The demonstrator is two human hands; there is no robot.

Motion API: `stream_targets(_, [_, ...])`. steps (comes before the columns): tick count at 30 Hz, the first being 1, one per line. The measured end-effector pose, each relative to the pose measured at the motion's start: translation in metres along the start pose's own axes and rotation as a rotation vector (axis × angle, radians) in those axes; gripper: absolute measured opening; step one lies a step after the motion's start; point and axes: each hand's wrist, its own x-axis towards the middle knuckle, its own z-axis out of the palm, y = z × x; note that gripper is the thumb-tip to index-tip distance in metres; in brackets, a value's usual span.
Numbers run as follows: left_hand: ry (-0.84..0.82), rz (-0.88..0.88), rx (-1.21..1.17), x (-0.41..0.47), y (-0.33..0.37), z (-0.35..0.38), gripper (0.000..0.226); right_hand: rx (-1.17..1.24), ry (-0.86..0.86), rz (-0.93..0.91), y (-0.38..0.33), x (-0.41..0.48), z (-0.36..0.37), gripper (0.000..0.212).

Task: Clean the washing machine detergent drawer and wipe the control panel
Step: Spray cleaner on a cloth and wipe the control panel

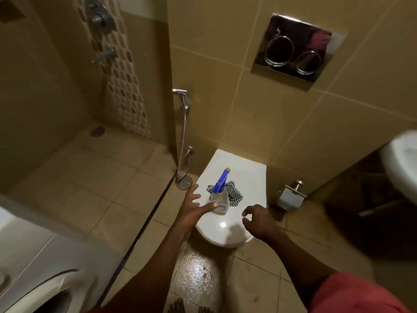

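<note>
The left hand [191,207] is spreading open, thumb touching the spray bottle [219,195] standing on the toilet lid [228,229]; the right hand [259,220] is hovering half-curled, holding nothing

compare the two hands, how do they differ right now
The left hand is spread open, its thumb touching the spray bottle; the right hand has its fingers curled and touches nothing. The left is beside the bottle, the right nearer the toilet lid edge. Both are empty and reach over the lid.
</note>
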Motion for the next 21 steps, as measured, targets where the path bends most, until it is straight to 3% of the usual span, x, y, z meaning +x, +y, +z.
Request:
stream_targets(7, [-0.087,0.074,0.032,0.049,0.014,0.028,0.088,0.037,0.034,0.100,0.021,0.039,-0.007,0.023])
stream_targets(14, [-0.153,0.082,0.103,0.088,0.003,0.042,0.093,0.005,-0.036,0.105,0.045,0.093,-0.001,0.043])
stream_targets(21, [-0.010,0.330,0.408,0.101,-0.032,0.050,0.107,-0.017,-0.159,0.078,0.061,0.161,0.026,0.072])
